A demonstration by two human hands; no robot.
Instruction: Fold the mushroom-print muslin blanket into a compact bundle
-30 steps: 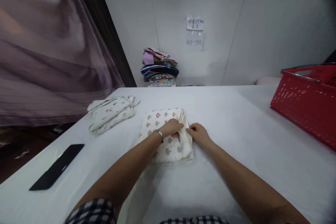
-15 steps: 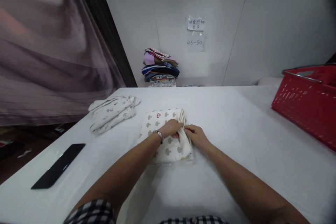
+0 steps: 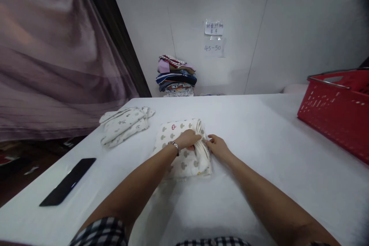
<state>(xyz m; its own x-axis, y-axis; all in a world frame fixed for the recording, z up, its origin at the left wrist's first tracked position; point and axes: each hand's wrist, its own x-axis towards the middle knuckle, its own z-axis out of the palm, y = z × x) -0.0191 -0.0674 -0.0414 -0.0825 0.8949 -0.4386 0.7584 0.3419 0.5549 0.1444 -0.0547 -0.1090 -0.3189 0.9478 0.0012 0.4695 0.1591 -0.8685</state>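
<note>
A folded white garment with a grey mushroom print [image 3: 175,153] lies on the white table [image 3: 259,153] in front of me. My left hand [image 3: 188,140], with a metal bracelet at the wrist, rests on top of it, fingers curled around the bunched folds at its right edge. My right hand [image 3: 216,145] pinches the same folds from the right side. Both hands are closed on the cloth.
A second white printed garment [image 3: 124,123] lies crumpled at the left. A black phone [image 3: 68,181] lies near the left table edge. A red basket [image 3: 337,111] stands at the right. A stack of folded clothes [image 3: 176,75] sits by the far wall. A purple curtain hangs left.
My hands have stayed on the garment's right edge, the right hand shifting slightly along the folds. The view has shifted a little.
</note>
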